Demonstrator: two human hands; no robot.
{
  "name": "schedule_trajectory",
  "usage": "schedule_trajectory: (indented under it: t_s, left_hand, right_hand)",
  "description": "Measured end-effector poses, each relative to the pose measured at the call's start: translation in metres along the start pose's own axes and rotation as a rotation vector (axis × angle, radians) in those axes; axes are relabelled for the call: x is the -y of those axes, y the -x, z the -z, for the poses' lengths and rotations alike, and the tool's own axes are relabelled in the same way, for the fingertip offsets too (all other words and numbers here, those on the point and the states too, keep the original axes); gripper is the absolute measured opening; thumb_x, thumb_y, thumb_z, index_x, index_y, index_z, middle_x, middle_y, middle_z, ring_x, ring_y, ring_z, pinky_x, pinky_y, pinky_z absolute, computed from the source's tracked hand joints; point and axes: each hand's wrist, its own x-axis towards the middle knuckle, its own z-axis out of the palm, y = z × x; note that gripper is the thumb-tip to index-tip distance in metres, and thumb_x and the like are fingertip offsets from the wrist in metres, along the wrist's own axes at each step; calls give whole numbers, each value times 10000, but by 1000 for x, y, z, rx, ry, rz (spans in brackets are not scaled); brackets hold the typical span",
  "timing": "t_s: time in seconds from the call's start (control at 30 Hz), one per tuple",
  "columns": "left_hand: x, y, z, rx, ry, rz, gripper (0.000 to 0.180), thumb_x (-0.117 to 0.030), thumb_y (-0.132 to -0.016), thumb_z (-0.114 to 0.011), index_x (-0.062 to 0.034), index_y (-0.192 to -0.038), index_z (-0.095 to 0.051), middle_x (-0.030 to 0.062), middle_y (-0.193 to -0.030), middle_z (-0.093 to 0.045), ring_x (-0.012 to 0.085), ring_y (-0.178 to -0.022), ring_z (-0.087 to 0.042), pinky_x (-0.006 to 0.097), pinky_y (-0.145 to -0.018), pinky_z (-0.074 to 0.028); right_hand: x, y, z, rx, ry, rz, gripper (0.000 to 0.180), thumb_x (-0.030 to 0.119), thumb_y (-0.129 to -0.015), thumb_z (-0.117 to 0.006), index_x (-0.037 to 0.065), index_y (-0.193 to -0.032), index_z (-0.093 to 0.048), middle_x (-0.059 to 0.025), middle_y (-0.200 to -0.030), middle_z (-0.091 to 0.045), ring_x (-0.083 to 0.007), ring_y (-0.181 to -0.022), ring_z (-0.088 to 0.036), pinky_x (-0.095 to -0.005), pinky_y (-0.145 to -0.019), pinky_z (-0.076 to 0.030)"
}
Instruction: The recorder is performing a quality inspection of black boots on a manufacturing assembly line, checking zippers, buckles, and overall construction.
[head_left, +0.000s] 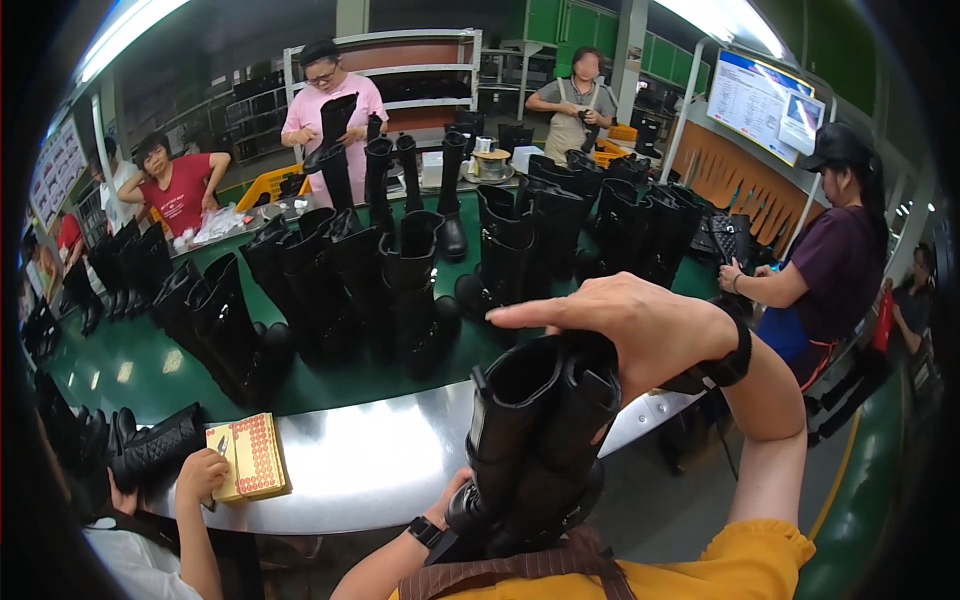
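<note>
A pair of tall black boots (pixel 525 430) stands upright close in front of me, their open tops side by side. My left hand (pixel 455 497), with a watch on the wrist, is closed round the lower part of the boots; its fingers are partly hidden behind them. At the tops, my right hand (pixel 640 325) bends over the rims from the right. Its index finger stretches left above the openings, while the other fingers are mostly hidden and appear closed on the boot tops. A black band circles that wrist.
Many black boots (pixel 410 290) stand on the green table (pixel 310 395), beyond its metal edge (pixel 370 460). At left, a co-worker's hand (pixel 203 475) rests by a yellow stack of cards (pixel 250 455), near a quilted boot (pixel 155 447). Other people work across the table and at right.
</note>
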Motion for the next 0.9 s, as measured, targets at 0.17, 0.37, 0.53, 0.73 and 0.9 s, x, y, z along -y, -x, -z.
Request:
schedule_trajectory:
  t_s: [0.17, 0.37, 0.53, 0.73, 0.9]
  left_hand:
    - [-1, -1, 7, 49, -7, 22, 457, -334, -982, -452, 14, -1245, -586, 178, -1101, -700, 277, -938, -720, 423, -844, -609]
    - [9, -6, 1, 44, -45, 71, 461, -355, -998, -439, -9, -1272, -571, 169, -1158, -675, 267, -1008, -687, 430, -897, -572]
    - [25, -15, -19, 38, -97, 103, 465, -376, -1014, -428, -33, -1301, -555, 159, -1215, -650, 258, -1079, -653, 437, -949, -536]
    - [28, -18, -40, -88, -198, 87, 470, -401, -1033, -415, -63, -1336, -536, 148, -1284, -620, 247, -1163, -612, 446, -1011, -492]
    - [-7, 5, -44, -299, -345, -211, 460, -383, -1039, -386, -43, -1316, -526, 169, -1207, -632, 286, -1059, -633, 438, -949, -518]
  right_hand:
    - [-3, 6, 3, 121, -15, -77, 730, 351, -580, -936, 73, -1182, -630, -110, -971, -720, -268, -864, -712, -322, -785, -556]
    - [5, 31, -1, 2, -77, -53, 598, 334, -629, -923, 48, -1080, -656, -96, -916, -726, -222, -849, -718, -294, -758, -551]
    - [34, 62, -7, -38, -139, -274, 467, 268, -672, -907, 31, -1002, -678, -75, -833, -726, -181, -748, -711, -274, -668, -533]
    - [67, 96, -8, -314, -165, -421, 309, 106, -716, -875, 11, -954, -702, -24, -821, -709, -21, -781, -593, -249, -699, -501]
    - [58, 143, 42, -812, -181, -696, 277, 73, -792, -801, -8, -1035, -695, -29, -941, -718, -82, -840, -647, -244, -774, -518]
